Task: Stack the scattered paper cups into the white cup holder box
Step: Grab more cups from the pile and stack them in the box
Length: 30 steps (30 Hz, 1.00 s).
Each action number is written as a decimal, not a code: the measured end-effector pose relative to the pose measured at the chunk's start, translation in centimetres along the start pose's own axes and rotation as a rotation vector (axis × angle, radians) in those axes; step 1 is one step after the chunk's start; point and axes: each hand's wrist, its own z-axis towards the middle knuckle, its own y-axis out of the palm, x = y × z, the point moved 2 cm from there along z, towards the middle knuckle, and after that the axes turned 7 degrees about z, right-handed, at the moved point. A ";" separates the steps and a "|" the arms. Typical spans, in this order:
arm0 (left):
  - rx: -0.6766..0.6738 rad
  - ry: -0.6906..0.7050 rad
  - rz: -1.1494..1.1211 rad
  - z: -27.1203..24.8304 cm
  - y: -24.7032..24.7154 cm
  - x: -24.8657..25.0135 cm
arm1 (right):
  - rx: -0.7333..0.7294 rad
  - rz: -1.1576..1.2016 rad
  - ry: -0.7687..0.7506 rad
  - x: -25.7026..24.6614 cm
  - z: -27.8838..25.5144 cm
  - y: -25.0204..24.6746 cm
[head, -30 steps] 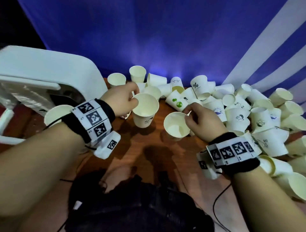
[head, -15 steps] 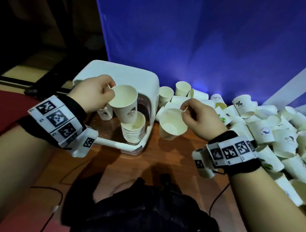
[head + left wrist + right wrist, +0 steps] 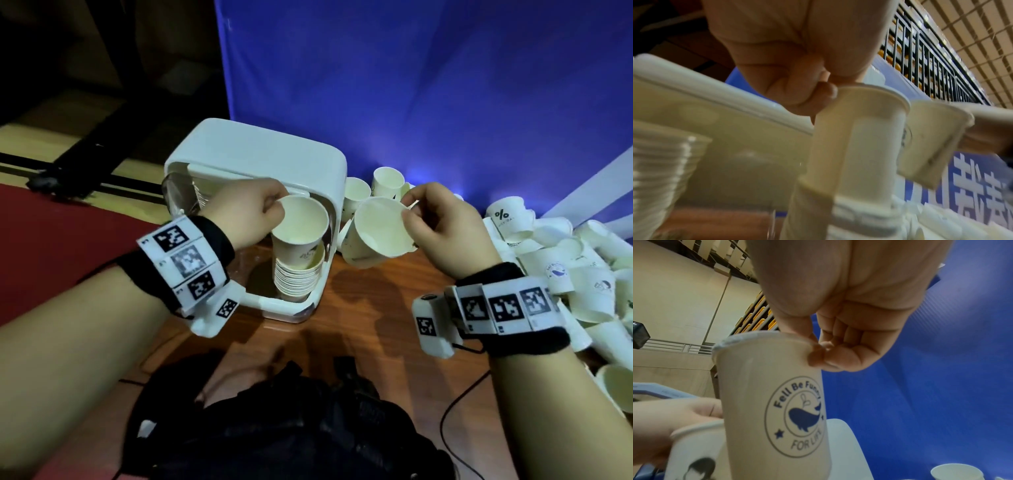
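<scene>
The white cup holder box (image 3: 294, 161) stands open on the wooden table, with a stack of nested paper cups (image 3: 296, 279) inside it. My left hand (image 3: 255, 212) pinches the rim of a paper cup (image 3: 301, 233) whose base sits in the top of that stack; the same cup (image 3: 857, 136) shows in the left wrist view. Just right of the box, my right hand (image 3: 442, 229) pinches the rim of a whale-logo cup (image 3: 380, 228), tilted in the air. Its print is clear in the right wrist view on the cup (image 3: 774, 402).
A heap of loose paper cups (image 3: 561, 274) covers the table's right side, up to the blue backdrop (image 3: 445, 85). A second stack of cups (image 3: 657, 170) stands deeper in the box. A black bag (image 3: 294, 428) and a cable (image 3: 455, 404) lie at the near edge.
Both hands carried their cups left from the heap toward the box. The left cup has dropped from above the stack into its top; the right cup has come close beside the box.
</scene>
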 end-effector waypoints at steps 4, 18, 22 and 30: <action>-0.022 0.023 0.046 -0.3 1.4 0.4 | 0.004 0.044 0.005 -0.6 0.3 -0.1; -0.253 -0.132 -0.041 -0.4 5.2 -1.3 | -0.024 0.039 -0.014 -2.9 2.1 4.9; -0.277 -0.266 -0.511 -1.6 4.8 -1.8 | -0.006 0.000 0.011 -3.2 2.7 6.2; -0.415 -0.169 -0.428 -2.4 5.2 -3.0 | -0.080 -0.188 -0.067 -4.1 3.0 7.9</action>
